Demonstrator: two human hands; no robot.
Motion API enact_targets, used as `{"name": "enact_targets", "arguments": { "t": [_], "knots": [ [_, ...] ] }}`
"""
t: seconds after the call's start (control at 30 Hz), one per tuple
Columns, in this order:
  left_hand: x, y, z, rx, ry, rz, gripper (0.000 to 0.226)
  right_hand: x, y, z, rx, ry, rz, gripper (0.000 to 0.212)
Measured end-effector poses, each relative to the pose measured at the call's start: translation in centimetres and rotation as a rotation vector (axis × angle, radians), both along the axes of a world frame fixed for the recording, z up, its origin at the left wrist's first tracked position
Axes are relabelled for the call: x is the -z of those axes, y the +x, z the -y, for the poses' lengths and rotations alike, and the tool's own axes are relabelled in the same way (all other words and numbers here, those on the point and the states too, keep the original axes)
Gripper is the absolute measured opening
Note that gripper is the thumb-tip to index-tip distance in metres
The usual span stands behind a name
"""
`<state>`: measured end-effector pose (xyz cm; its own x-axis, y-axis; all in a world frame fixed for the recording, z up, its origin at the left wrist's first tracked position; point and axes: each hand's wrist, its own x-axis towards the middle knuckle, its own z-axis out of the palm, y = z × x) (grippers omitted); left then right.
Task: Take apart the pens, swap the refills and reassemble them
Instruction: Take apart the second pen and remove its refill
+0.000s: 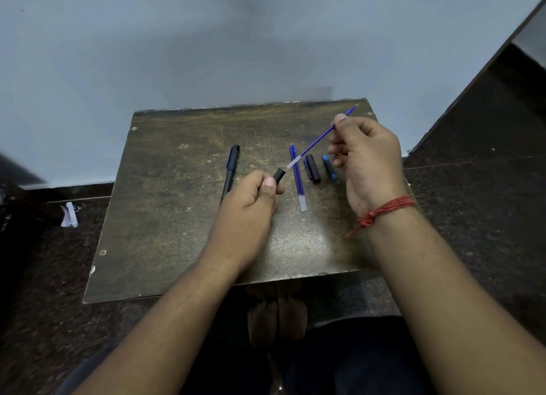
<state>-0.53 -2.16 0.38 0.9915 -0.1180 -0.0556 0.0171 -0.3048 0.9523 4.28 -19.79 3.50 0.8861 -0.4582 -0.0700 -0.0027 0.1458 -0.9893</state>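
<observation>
Capped pen (230,170) lying far left on the tabletop (165,217). Left hand (251,201) gripping a black barrel (279,174), open end facing a refill (317,140) the right hand (367,161) is pinching. Two refills (297,176), black cap (312,168), blue piece (329,167) lying between the hands. Scratched dark wood against a grey wall (206,40).

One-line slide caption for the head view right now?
Right hand aims a blue refill at the black barrel held in the left hand; two refills lie on the board.
</observation>
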Motion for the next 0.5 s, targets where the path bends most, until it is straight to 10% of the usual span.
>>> {"name": "enact_targets", "arguments": {
  "t": [0.23, 0.5],
  "knots": [
    [-0.3, 0.0, -0.2, -0.015, -0.069, 0.004, 0.032, 0.2, 0.4, 2.8, 0.144, -0.118, -0.013, 0.014],
    [-0.4, 0.1, -0.2, -0.041, -0.096, -0.002, 0.031, 2.1, 0.7, 4.2, -0.031, -1.021, -0.229, 0.012]
  ]
}}
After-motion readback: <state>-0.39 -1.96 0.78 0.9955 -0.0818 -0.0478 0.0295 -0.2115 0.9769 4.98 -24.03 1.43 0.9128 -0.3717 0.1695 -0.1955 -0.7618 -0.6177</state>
